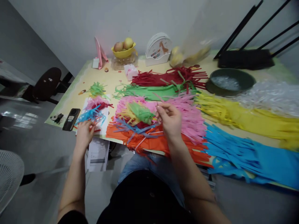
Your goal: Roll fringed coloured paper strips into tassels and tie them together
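Note:
At the left of the table, my left hand (85, 133) reaches over a sheet of white paper (102, 124). Its fingers are drawn together at the edge of some blue fringed strips (90, 115); whatever they grip is hidden. Beside those strips lie pink strips (94, 103) and a dark red piece. My right hand (170, 119) is closed in a pinch, fingertips near a green tassel bunch (141, 112); what sits in the pinch is too small to name. That bunch rests with yellow strips (129, 114) on a pink fringed sheet (190, 116). Orange fringed sheets (149, 143) lie along the near edge.
Dark red (158, 78), green (149, 91), yellow (254, 118) and blue (261, 152) fringed sheets spread across the table. A dark bowl (231, 90) and a black router (245, 59) stand right. At left are a phone (71, 119) and a fruit basket (123, 53).

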`<state>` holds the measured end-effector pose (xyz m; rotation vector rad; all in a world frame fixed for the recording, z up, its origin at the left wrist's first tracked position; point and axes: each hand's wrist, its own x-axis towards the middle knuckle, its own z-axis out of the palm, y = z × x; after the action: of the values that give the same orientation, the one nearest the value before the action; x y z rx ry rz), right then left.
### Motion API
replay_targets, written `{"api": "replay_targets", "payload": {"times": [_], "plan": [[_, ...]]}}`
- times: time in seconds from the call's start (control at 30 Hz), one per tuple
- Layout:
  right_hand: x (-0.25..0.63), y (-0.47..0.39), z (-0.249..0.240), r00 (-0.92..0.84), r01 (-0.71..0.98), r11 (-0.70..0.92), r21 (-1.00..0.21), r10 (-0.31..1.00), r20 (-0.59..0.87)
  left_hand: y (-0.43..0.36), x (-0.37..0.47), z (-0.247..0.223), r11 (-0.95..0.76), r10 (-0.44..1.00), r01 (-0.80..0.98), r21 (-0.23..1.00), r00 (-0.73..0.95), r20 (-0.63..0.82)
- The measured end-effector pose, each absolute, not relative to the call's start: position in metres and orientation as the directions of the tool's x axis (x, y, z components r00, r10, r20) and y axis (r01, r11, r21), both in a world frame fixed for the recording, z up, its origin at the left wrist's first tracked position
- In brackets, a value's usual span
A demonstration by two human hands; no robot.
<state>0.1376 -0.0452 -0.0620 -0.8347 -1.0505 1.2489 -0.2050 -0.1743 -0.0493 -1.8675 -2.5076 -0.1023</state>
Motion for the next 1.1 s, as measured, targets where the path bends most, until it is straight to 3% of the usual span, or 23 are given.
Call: {"api": "replay_targets", "payload": {"times": [0.1, 0.23, 0.4, 0.6, 0.8, 0.93, 1.1], "plan": [[0.139, -0.048, -0.061, -0.047, -0.252, 0.193, -0.948, 0.976, 0.211, -0.173, -0.214, -0.045, 0.293, 0.951, 0.954, 0.068, -0.298, 0.086], [0.142, -0.049, -0.066, -0.068, -0.2, 0.189, -0.961, 0.976, 0.206, -0.184, -0.228, -0.063, 0.207, 0.977, 0.956, 0.21, -0.189, -0.1], [0.142, -0.05, -0.073, -0.069, -0.223, 0.195, -0.955, 0.974, 0.215, -0.204, -0.232, -0.087, 0.308, 0.951, 0.903, 0.301, -0.293, -0.096], [0.143, -0.051, -0.071, -0.038, -0.209, 0.174, -0.962, 0.982, 0.186, -0.228, -0.264, -0.076, 0.355, 0.912, 0.726, 0.589, -0.407, -0.049], [0.143, -0.054, -0.067, -0.054, -0.25, 0.162, -0.955, 0.982, 0.181, -0.229, -0.314, -0.073, 0.343, 0.691, 0.37, 0.863, -0.722, 0.035], [0.144, -0.056, -0.065, -0.049, -0.239, 0.176, -0.955, 0.98, 0.193, -0.214, -0.323, -0.082, 0.268, 0.581, 0.223, 0.937, -0.813, 0.028], [0.145, -0.057, -0.063, -0.054, -0.216, 0.183, -0.959, 0.978, 0.199, -0.208, -0.329, -0.073, 0.143, 0.486, 0.16, 0.977, -0.871, 0.072]]}}
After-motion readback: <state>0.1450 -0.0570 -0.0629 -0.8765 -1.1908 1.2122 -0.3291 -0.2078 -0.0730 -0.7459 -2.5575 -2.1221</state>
